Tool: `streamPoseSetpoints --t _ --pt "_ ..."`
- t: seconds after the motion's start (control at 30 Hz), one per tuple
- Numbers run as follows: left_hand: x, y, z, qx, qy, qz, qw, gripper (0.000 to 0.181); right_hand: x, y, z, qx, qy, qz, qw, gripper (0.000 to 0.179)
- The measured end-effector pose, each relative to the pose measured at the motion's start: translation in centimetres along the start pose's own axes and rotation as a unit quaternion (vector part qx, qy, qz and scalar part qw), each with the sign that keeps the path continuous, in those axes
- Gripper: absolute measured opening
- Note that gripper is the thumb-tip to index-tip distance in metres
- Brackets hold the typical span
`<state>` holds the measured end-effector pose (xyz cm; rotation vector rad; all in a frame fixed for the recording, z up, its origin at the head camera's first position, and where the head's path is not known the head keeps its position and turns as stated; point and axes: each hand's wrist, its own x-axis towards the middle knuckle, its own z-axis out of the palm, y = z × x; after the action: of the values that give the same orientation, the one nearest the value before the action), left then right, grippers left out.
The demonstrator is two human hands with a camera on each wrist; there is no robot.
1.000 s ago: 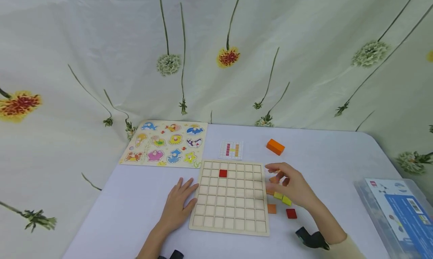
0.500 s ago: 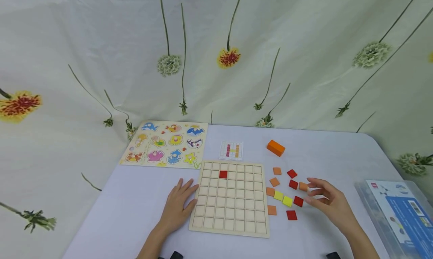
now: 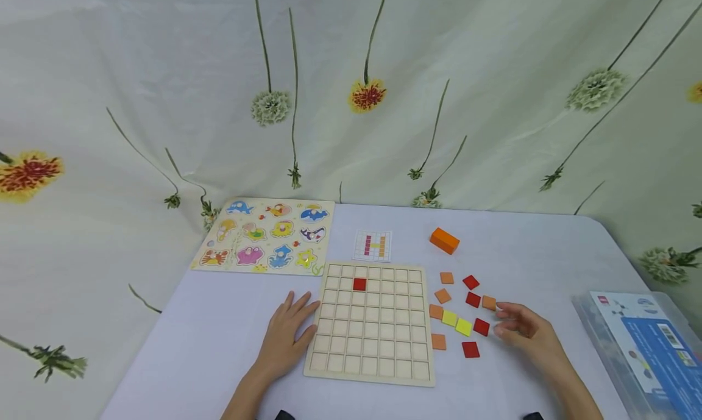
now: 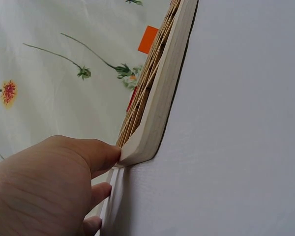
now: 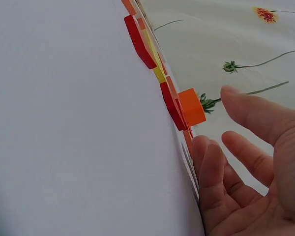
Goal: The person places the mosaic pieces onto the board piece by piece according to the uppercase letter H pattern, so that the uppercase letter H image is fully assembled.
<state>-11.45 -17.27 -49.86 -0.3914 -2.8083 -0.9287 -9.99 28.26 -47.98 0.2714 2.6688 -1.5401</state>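
Grid board (image 3: 370, 330) with loose tiles (image 3: 463, 327) scattered at its 3 o'clock.
At 9 o'clock the board's edge is touched by the left hand (image 3: 286, 333), fingers extended and unclenched; at 3 o'clock the right hand (image 3: 528, 333) is relaxed and released, its fingertips just beside an orange tile (image 3: 489, 303). One red tile (image 3: 359, 284) is seated in a cell between 11 and 12 o'clock; a pattern card (image 3: 372, 245) is placed at 12.

Board (image 3: 370, 330) at left fingers (image 4: 105, 155): bare wood, matt. Tiles (image 3: 481, 327) near right fingers (image 5: 211, 169): smooth, wood or plastic unclear. Box (image 3: 609, 347) right of those: clear plastic. Curtain (image 3: 329, 133) beyond fingers: creased cloth.
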Motion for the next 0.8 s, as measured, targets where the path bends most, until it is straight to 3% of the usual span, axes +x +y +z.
streamPoseSetpoints --t 0.37,0.67,0.8 --pt "0.0 0.1 -0.1 -0.001 0.002 0.002 1.0 0.044 0.3 0.6 0.4 -0.045 -0.006 -0.008 0.999 0.056" --pt "0.0 -0.1 0.1 0.0 0.001 0.001 1.0 0.044 -0.1 0.5 1.0 -0.087 0.015 -0.045 0.9951 0.05" --pt "0.0 -0.1 0.1 0.0 0.001 0.0 1.0 0.044 -0.1 0.5 1.4 -0.125 0.028 -0.08 0.9885 0.047"
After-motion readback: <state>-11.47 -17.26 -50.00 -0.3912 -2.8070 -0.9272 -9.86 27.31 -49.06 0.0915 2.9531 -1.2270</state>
